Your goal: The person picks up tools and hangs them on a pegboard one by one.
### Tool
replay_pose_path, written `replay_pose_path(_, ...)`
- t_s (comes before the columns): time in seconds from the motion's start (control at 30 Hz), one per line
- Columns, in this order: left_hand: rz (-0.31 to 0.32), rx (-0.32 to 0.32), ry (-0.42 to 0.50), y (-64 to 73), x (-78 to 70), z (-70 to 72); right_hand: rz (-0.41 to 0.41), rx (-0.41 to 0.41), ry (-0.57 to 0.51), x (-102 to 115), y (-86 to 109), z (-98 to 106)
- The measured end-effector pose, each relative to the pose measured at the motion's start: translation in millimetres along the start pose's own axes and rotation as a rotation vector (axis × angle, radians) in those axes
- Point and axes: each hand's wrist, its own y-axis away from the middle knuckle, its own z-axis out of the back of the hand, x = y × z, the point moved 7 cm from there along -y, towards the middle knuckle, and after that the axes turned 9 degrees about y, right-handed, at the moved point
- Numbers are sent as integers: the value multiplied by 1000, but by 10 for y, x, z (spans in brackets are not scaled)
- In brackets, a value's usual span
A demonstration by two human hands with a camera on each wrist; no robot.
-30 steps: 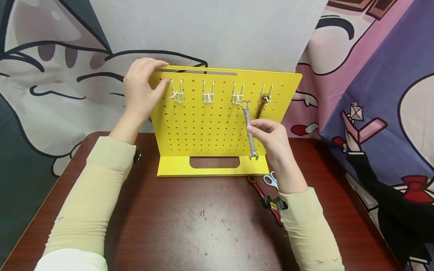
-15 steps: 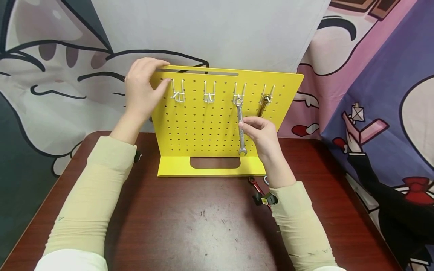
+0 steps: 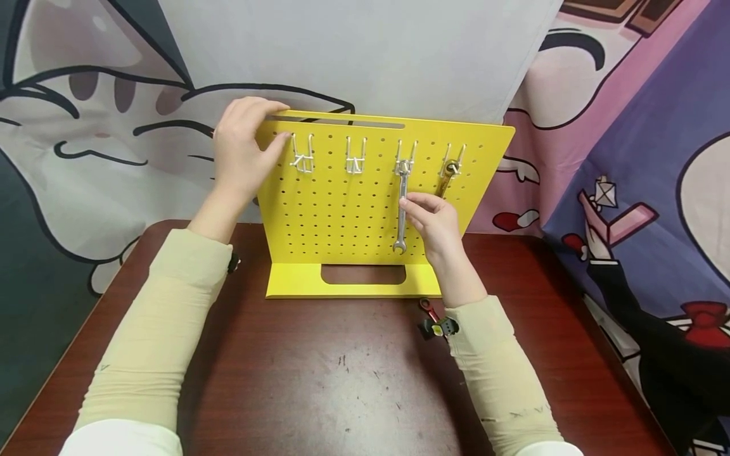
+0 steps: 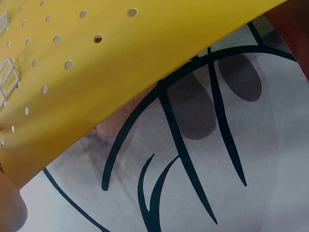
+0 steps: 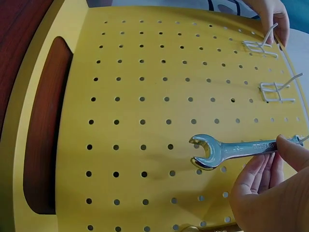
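My right hand [image 3: 436,225] pinches a silver combination wrench [image 3: 402,212] between thumb and fingers. The wrench hangs upright in front of the yellow pegboard [image 3: 336,215], its ring end right at the third white hook [image 3: 404,152] from the left. In the right wrist view its open-ended jaw points toward the board's base. My left hand [image 3: 242,142] grips the board's top left corner, thumb on the front and fingers over the top edge. A darker, brassy wrench [image 3: 447,180] hangs on the rightmost hook, partly hidden behind my right hand.
Two more white hooks [image 3: 302,155] on the left carry nothing. A red wrench [image 3: 429,308] lies on the brown table [image 3: 319,367], mostly hidden under my right wrist. A printed cloth [image 3: 365,57] stands close behind the board.
My right hand has carried the silver wrench leftward and slightly up, from beside the third hook to it. The left hand stays on the board's corner. The scissors are now hidden behind the right arm.
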Motion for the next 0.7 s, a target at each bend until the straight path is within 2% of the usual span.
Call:
replay_pose_path(0.17,-4,2,-4,-1,-9,-5,1,-22,5,-20,-47,-13)
replay_pose_path(0.5,-17,7,-10,-4,1,-6,37,-55,117,-16,-82,-30)
replay_pose_path(0.7,-19,11,-15,3,-2,0,58,-57,139,-21,-65,-18)
